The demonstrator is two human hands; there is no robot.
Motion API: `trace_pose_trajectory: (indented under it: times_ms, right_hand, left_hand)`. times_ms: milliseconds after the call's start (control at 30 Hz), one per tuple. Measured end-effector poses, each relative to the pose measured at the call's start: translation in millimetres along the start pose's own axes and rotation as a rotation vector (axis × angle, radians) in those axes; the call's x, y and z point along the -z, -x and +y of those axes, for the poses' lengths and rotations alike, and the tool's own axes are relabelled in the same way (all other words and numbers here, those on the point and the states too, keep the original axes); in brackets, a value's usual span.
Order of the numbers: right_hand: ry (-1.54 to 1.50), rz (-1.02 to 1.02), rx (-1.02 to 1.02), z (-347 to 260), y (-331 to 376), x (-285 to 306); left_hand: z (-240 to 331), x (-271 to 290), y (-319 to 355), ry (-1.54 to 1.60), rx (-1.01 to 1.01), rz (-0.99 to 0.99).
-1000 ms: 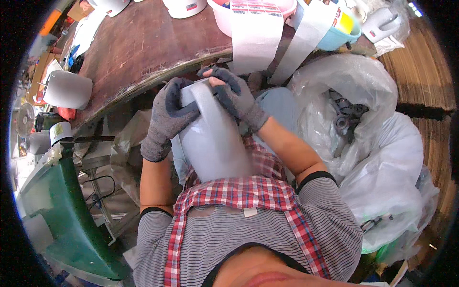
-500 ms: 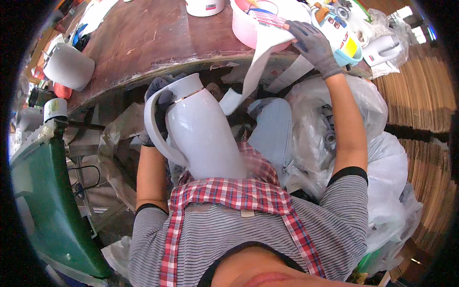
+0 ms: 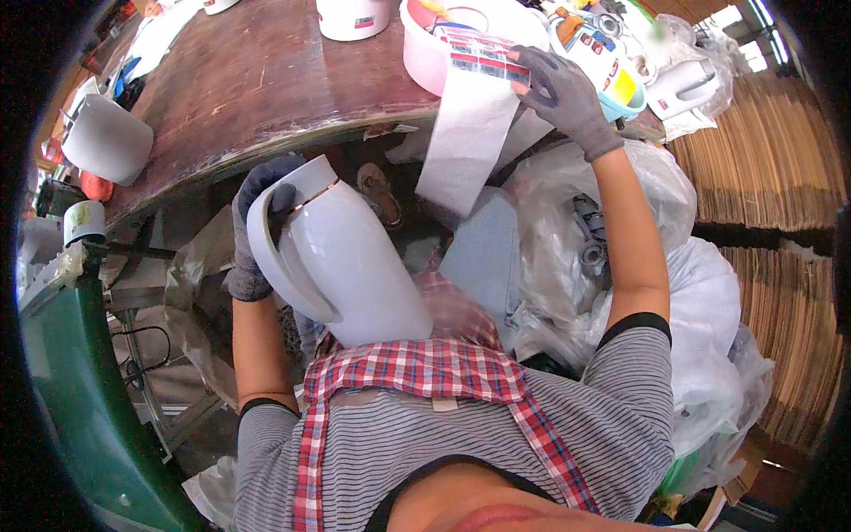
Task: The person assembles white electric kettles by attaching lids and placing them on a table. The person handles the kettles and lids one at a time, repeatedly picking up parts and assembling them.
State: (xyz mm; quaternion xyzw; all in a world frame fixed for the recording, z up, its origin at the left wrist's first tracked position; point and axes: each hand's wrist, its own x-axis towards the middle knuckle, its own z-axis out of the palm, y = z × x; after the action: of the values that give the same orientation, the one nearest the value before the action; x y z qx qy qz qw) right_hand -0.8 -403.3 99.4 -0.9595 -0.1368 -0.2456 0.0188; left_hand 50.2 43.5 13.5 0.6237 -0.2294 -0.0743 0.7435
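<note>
A glossy white jug (image 3: 363,266) with a curved handle and a thin copper-coloured ring leans toward my apron. My gloved left hand (image 3: 261,222) is closed around its neck and upper handle. Over by the pink basin (image 3: 424,55), my gloved right hand (image 3: 563,99) pinches the edge of a strip of labels (image 3: 479,62). Printed red and dark labels fill the strip's top end, and its long white part hangs down past the table edge. Part of the basin is hidden behind the labels.
The worn brown table (image 3: 239,80) bears a white tub (image 3: 353,19) and a grey-white cylinder (image 3: 108,142). Right of the pink basin are a light-blue basket (image 3: 628,108) and a white handled body (image 3: 683,89). Plastic bags (image 3: 550,257), cardboard stacks (image 3: 753,142) and a green panel (image 3: 89,381) surround me.
The label strip has turned to face me and hangs flatter. My right hand has shifted slightly left, still pinching it. The jug and left hand have moved slightly left and down.
</note>
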Motion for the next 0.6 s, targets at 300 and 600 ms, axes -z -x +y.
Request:
trace_pose_trajectory:
  times_ms: [300,600]
  right_hand:
    - [0.191,0.113,0.068,3,-16,-14]
    - [0.033,0.145,0.055,6,-9,-21]
  left_hand:
    - [22,34,0,-0.435,0.061,0.108]
    - [2,106,26,-0.39,0.004,0.131]
